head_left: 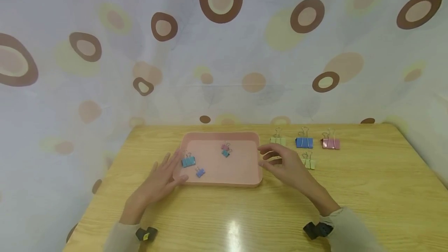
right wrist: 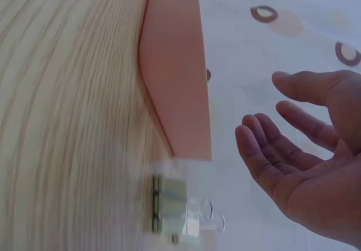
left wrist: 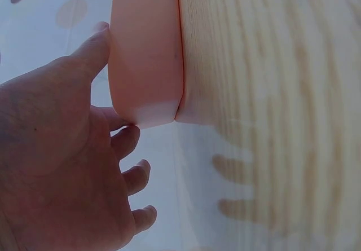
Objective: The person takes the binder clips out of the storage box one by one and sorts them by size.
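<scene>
Four small binder clips lay in the pink tray: a teal clip, a blue-violet clip, and a pink and teal pair. Four more clips waited on the worktop at the tray's three o'clock, so the sorting looked about half done. The left hand rested flat against the tray's nine o'clock edge, fingers straight. The right hand hovered beside the opposite rim, its grip apart and empty.

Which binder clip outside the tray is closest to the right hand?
The pale green clip lying alone in front of the back row, just right of the right hand. The other three stand farther back.
</scene>
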{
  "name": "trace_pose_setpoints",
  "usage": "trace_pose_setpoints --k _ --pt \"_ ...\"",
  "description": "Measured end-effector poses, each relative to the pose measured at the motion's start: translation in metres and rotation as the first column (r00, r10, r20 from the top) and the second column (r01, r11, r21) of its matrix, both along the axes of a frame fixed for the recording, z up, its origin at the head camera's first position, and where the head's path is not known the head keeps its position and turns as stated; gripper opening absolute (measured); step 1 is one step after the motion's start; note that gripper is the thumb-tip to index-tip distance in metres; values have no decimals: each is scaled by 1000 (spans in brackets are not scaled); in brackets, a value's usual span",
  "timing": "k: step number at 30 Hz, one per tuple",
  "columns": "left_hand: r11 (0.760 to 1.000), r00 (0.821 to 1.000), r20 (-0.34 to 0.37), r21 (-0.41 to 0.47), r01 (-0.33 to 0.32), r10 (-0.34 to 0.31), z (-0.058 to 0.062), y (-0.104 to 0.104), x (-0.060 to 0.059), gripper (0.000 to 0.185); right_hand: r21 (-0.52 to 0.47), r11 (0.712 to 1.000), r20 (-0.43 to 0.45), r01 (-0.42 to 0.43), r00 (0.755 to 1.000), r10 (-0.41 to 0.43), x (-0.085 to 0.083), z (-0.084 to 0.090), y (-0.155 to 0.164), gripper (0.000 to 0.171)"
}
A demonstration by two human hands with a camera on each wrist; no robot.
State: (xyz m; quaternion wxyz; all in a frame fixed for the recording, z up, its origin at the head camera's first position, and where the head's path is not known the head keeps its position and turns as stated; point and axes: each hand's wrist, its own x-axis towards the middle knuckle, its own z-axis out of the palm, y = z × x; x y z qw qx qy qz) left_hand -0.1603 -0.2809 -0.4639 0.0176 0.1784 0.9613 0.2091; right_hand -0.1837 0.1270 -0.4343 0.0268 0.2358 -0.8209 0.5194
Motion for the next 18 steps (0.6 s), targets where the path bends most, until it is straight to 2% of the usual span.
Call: trace_pose_setpoints --k 4,9,18 --pt "1000 1000 0 -2 -1 1 0 0 0 80 -36 999 22 -31 999 32 -4 -1 -23 31" --pt "1000 1000 -5 -9 6 -6 0 0 -1 81 -59 998 53 -30 998 33 -8 -1 -50 30" --pt "1000 999 -31 14 11 -11 -2 -3 0 79 -100 993 56 -61 996 67 -20 -9 -90 33"
